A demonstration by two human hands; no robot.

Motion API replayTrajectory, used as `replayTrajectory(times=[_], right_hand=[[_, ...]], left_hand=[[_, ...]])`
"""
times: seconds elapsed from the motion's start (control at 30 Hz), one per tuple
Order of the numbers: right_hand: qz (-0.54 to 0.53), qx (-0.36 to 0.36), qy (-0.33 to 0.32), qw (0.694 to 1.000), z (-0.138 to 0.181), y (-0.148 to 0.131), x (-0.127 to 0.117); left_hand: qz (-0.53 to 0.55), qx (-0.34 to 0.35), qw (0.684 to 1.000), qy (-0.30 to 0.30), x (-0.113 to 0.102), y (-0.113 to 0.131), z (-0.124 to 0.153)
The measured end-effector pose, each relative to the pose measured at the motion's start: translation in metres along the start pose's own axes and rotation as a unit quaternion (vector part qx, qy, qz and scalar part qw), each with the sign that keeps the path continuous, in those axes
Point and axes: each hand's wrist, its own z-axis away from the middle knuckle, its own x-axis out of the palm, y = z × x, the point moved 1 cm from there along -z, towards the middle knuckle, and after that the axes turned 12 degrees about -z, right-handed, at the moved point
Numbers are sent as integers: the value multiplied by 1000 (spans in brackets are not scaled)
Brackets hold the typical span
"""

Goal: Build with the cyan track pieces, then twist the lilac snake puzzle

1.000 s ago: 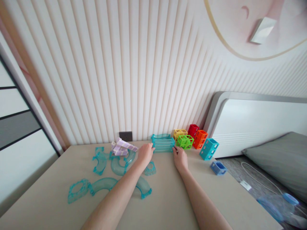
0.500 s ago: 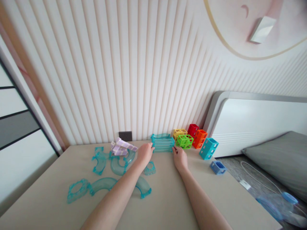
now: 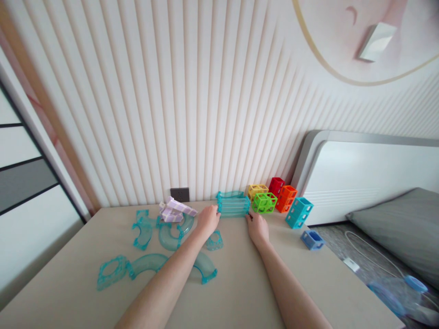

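Where the table (image 3: 247,292) nears the ribbed wall (image 3: 192,100), a clear teal piece (image 3: 233,209) lies between both hands. Fingers of the left hand (image 3: 207,220) are closed on its left end; the right hand (image 3: 258,227) has bent fingertips at its lower right corner, grip undeterminable. Both forearms reach forward, backs of hands upward. Just right, open-frame hollow blocks stand grouped: green block (image 3: 265,203), yellow block (image 3: 258,188), red block (image 3: 276,185), orange block (image 3: 286,199), teal block (image 3: 299,213). Farther out, a blue block (image 3: 312,240) sits near the edge; a capped translucent bottle (image 3: 394,292) lies beyond, contents indistinct.
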Motion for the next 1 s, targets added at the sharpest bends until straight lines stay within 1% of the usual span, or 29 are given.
replayTrajectory(times=[0.27, 0.37, 0.5, 0.63, 0.73, 0.8, 0.87, 0.93, 1.0], right_hand=[[11, 19, -5, 1000, -1, -3, 0], [16, 26, -5, 1000, -3, -3, 1], [21, 33, -4, 999, -4, -1, 3], [16, 25, -1, 1000, -2, 0, 2], [4, 12, 6, 1000, 1, 1, 0], [-7, 3, 17, 1000, 4, 1, -1], [-23, -9, 34, 999, 7, 1, -2], [-41, -22, 56, 997, 10, 1, -3], [-62, -40, 77, 994, 12, -1, -4]], left_hand=[[-2, 6, 1000, -1, 1, 1, 0], [-11, 0, 1000, 7, -1, 0, 1], [-25, -8, 999, 35, -10, -1, 3], [-35, 1, 997, 71, -25, -7, 12], [-47, 23, 994, 98, -40, -20, 31], [-56, 42, 991, 116, -48, -35, 52], [-64, 66, 987, 132, -53, -55, 78], [-73, 86, 982, 154, -53, -79, 105], [-86, 118, 967, 211, -48, -106, 129]])
